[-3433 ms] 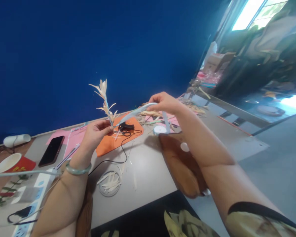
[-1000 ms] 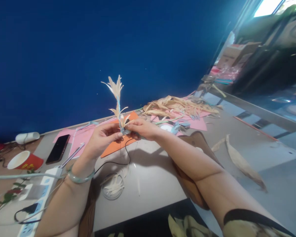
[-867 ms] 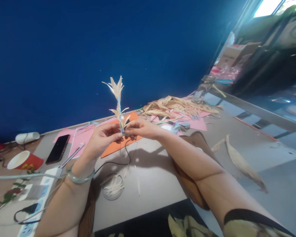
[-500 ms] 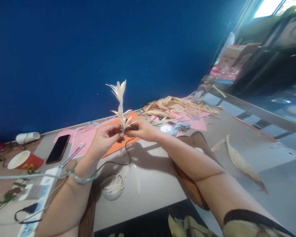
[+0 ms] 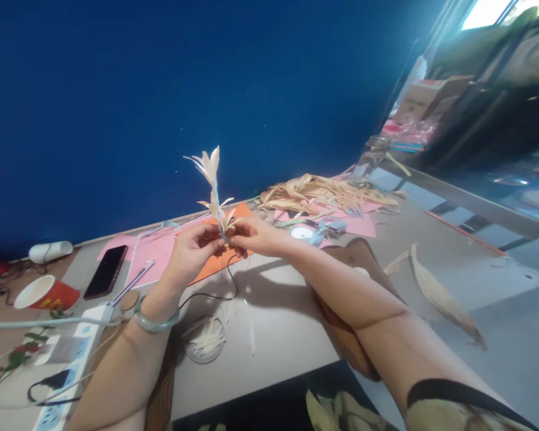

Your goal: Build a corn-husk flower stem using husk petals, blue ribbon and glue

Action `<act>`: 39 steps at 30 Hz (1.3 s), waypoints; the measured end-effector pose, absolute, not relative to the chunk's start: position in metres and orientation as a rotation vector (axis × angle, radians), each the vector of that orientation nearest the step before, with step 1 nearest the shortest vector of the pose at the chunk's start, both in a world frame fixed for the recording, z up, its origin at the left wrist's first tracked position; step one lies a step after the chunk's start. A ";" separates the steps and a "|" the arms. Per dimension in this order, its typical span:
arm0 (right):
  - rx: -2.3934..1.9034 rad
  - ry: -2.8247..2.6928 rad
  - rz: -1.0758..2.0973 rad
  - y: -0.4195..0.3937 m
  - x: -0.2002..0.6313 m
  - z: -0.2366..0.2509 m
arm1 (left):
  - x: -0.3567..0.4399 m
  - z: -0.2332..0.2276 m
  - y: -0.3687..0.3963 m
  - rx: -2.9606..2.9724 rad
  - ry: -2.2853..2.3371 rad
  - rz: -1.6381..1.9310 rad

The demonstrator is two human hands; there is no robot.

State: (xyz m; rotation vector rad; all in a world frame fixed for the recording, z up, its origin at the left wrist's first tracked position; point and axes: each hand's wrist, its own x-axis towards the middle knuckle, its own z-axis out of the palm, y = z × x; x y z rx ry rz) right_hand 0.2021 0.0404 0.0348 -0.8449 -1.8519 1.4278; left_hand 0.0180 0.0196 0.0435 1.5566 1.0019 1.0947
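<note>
Grip: I see left hand (image 5: 192,251) and right hand (image 5: 256,234) pinched together on the base of a pale dried-husk flower sprig with blue-wrapped stem (image 5: 213,188), upright above both hands.
Room: open air above grip; grey table edge (image 5: 269,365) below it, toward me.
Writing: yellow marks on red paper cup (image 5: 45,293), far left of grip, unreadable.

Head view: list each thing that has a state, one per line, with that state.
Pale dried-leaf sprig with blue-wrapped stem: upright, pinched at its base by both hands.
Left hand: shut on the stem.
Right hand: shut on the stem.
Red paper cup: tipped on its side.
Black smartphone: flat, screen dark.
White ribbon spool: lying flat.
</note>
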 end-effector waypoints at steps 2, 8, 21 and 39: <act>-0.874 -1.822 1.403 0.042 0.201 0.033 | 0.018 0.042 0.020 1.543 1.003 1.122; -0.878 -1.799 1.384 0.045 0.202 0.030 | 0.021 0.039 0.019 1.530 1.053 1.175; -0.761 -1.604 1.258 0.040 0.188 0.017 | 0.019 0.039 0.020 1.550 1.138 1.195; -0.808 -1.668 1.205 0.043 0.187 0.011 | 0.020 0.046 0.013 1.701 1.271 1.097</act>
